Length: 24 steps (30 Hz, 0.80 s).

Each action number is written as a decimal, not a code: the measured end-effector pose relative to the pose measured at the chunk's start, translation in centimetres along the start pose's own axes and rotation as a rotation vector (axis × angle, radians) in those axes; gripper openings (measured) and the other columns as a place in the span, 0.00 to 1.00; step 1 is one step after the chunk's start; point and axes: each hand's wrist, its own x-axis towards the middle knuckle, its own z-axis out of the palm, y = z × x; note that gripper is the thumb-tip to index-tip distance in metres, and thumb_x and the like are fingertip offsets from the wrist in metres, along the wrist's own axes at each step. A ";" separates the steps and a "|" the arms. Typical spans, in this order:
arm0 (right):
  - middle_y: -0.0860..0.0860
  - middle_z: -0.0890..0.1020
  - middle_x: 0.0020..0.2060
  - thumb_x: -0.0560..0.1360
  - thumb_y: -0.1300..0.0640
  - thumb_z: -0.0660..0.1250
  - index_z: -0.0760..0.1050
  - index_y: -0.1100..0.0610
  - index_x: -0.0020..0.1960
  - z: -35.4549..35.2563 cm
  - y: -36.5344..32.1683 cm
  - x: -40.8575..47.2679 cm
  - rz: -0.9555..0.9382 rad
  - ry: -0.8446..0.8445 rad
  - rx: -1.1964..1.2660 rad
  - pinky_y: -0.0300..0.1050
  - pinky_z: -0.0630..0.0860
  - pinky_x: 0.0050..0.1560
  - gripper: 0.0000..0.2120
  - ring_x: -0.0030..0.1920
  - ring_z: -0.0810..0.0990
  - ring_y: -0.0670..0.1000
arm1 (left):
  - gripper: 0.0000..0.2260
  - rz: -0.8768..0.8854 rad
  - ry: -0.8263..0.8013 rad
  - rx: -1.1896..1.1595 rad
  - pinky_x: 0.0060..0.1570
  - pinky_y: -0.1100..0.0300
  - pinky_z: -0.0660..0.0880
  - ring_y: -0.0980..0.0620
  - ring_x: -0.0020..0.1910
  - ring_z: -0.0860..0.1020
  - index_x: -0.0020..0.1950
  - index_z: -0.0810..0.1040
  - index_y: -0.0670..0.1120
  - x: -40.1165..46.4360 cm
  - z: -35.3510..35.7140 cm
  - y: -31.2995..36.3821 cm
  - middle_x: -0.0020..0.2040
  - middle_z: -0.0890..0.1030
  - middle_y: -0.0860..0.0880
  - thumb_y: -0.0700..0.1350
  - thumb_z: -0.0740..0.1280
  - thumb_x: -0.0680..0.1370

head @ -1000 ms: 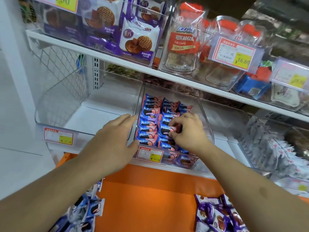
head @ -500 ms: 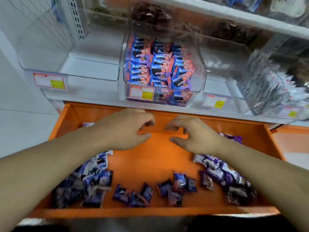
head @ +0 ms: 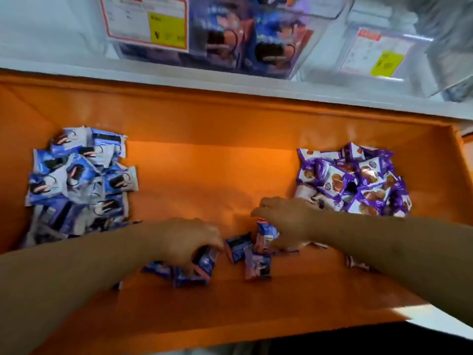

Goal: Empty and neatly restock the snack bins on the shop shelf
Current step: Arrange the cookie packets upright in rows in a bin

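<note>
Both hands down in the orange tray below the shelf edge, working the loose blue-pink snack packs scattered low in the middle of the frame. Left hand curled over one such pack, grip closed around it, thumb side hidden. Right hand arched over another upright pack, fingertips pinching its top. Probably gathered a few at a time so as to go up together into the clear bin at the top centre, already holding matching packs behind its price label.

Sorted by kind, it seems: pale blue packets heaped at the left of the tray, purple biscuit packets heaped at the right, well apart, the blue-pink ones between and nearer the lower edge. Likely kept separate so each bin gets only its own sort. Second clear bin at the upper right with its own label; contents not clear. Much blur near both hands, so exact finger contact hard to judge.
</note>
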 end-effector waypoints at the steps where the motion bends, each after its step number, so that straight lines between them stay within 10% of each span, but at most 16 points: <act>1: 0.53 0.68 0.70 0.74 0.38 0.73 0.59 0.50 0.79 1.0 0.1 0.4 0.011 -0.010 -0.015 0.52 0.78 0.52 0.41 0.65 0.74 0.58 | 0.33 0.026 -0.019 0.018 0.66 0.50 0.72 0.52 0.71 0.67 0.75 0.68 0.60 0.7 0.8 0.0 0.73 0.67 0.59 0.55 0.78 0.74; 11: 0.52 0.77 0.53 0.75 0.44 0.75 0.61 0.50 0.69 0.4 -0.3 -0.3 0.131 0.054 0.331 0.60 0.82 0.43 0.31 0.46 0.80 0.54 | 0.16 -0.166 0.187 -0.351 0.51 0.60 0.77 0.60 0.51 0.79 0.66 0.77 0.60 -0.5 -0.1 0.5 0.61 0.81 0.56 0.52 0.69 0.78; 16: 0.56 0.84 0.53 0.75 0.55 0.77 0.73 0.55 0.63 -7.8 -0.7 -2.7 0.174 0.125 0.914 0.63 0.82 0.54 0.20 0.51 0.85 0.57 | 0.12 -0.379 0.449 -0.618 0.50 0.45 0.81 0.45 0.50 0.84 0.63 0.76 0.57 -6.3 -6.4 2.3 0.55 0.83 0.53 0.51 0.72 0.80; 24: 0.69 0.80 0.62 0.75 0.54 0.59 0.74 0.70 0.70 -21.0 -5.6 -13.9 -0.355 0.284 1.914 0.54 0.77 0.46 0.29 0.52 0.82 0.66 | 0.09 -0.172 0.959 -1.273 0.55 0.45 0.84 0.40 0.47 0.87 0.57 0.82 0.42 -20.0 -16.5 10.3 0.50 0.87 0.39 0.33 0.64 0.82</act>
